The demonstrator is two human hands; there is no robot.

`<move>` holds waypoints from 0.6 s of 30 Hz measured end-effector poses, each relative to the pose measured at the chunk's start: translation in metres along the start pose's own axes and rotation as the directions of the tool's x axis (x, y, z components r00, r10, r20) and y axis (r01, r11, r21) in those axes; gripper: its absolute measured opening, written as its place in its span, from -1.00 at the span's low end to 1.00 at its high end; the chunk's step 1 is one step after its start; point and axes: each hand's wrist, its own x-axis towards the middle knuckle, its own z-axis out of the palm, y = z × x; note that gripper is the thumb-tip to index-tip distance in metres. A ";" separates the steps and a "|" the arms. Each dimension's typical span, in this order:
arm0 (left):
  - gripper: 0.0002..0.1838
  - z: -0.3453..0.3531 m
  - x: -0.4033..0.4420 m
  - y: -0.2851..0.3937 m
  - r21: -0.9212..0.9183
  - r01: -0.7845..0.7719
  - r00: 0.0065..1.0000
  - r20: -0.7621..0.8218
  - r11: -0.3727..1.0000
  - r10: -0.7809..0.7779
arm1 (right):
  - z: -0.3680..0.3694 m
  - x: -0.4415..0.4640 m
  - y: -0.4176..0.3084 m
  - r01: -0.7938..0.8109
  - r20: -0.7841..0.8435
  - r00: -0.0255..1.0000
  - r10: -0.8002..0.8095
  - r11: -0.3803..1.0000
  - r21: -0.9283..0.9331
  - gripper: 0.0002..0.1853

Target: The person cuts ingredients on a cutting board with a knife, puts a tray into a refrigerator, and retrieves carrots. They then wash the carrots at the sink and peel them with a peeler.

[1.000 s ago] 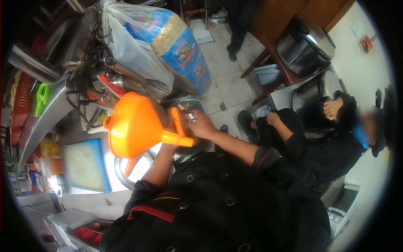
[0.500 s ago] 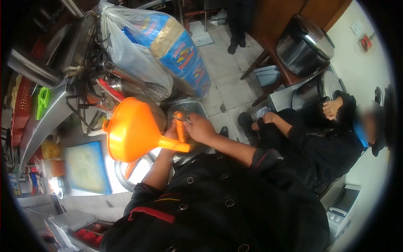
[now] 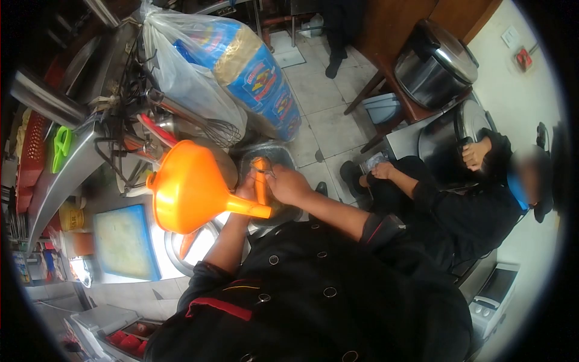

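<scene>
My left hand (image 3: pixel 245 190) is closed around an upright carrot (image 3: pixel 261 188), partly hidden behind a hanging orange funnel (image 3: pixel 187 187). My right hand (image 3: pixel 291 186) grips what looks like a metal peeler (image 3: pixel 265 171), its head against the carrot's upper part. Below both hands sits a dark container (image 3: pixel 288 155); what lies in it is hard to make out. Beside my left forearm, a round metal bowl (image 3: pixel 174 246) holds another carrot (image 3: pixel 187 242), partly covered by the funnel.
On the left counter are a blue-edged cutting board (image 3: pixel 125 244) and a whisk (image 3: pixel 223 131). A large plastic bag (image 3: pixel 181 78) with blue packages stands ahead. At right a person in black (image 3: pixel 458 205) sits near large metal pots (image 3: pixel 431 66).
The peeler has shifted slightly up and over the carrot's top end with my right hand. My left hand stays around the carrot.
</scene>
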 end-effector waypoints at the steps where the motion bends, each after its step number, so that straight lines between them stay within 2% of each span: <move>1: -0.55 0.001 0.002 0.002 0.000 0.001 1.000 0.000 1.000 -0.001 | 0.004 0.001 0.003 -0.001 0.000 1.000 0.001 1.000 0.000 -0.61; 3: -0.55 0.002 0.010 0.009 -0.285 0.196 0.968 0.208 0.938 -0.139 | 0.010 0.000 0.006 0.083 0.051 0.996 -0.079 0.993 -0.079 -0.65; 4: -0.55 0.001 0.015 0.013 -0.287 0.197 0.968 0.211 0.938 -0.139 | 0.009 -0.002 0.005 0.082 0.049 0.996 -0.078 0.993 -0.083 -0.65; 6: -0.57 -0.009 0.028 0.020 -0.267 0.153 0.942 0.331 0.951 -0.059 | 0.004 -0.010 0.000 0.100 0.161 0.983 -0.085 0.991 -0.090 -0.65; 7: -0.57 -0.022 0.042 0.020 -0.255 0.124 0.983 0.165 0.959 -0.084 | 0.003 -0.013 -0.002 0.100 0.162 0.983 -0.085 0.991 -0.092 -0.65; 8: -0.57 -0.036 0.052 0.020 -0.256 0.125 0.983 0.166 0.959 -0.084 | 0.003 -0.015 -0.003 0.111 0.202 0.976 -0.084 0.986 -0.124 -0.65; 10: -0.54 -0.040 0.062 0.025 -0.288 0.180 0.942 0.326 0.941 -0.081 | -0.001 -0.017 -0.005 0.120 0.240 0.968 -0.080 0.980 -0.158 -0.66; 11: -0.52 -0.043 0.063 0.023 -0.306 0.171 0.967 0.233 0.936 -0.101 | -0.004 -0.017 -0.006 0.108 0.266 0.962 -0.059 0.979 -0.175 -0.65; 15: -0.53 -0.061 0.073 0.014 -0.282 0.101 0.982 0.182 0.954 -0.050 | -0.006 -0.018 -0.003 0.142 0.331 0.942 -0.064 0.966 -0.217 -0.64; 17: -0.52 -0.055 0.067 0.014 -0.382 0.005 1.000 -0.016 0.924 -0.012 | -0.004 -0.022 -0.004 0.140 0.379 0.924 -0.043 0.962 -0.234 -0.63; 18: -0.52 -0.071 0.074 0.011 -0.384 0.005 1.000 -0.017 0.923 -0.012 | -0.003 -0.025 -0.005 0.141 0.425 0.905 -0.023 0.958 -0.248 -0.63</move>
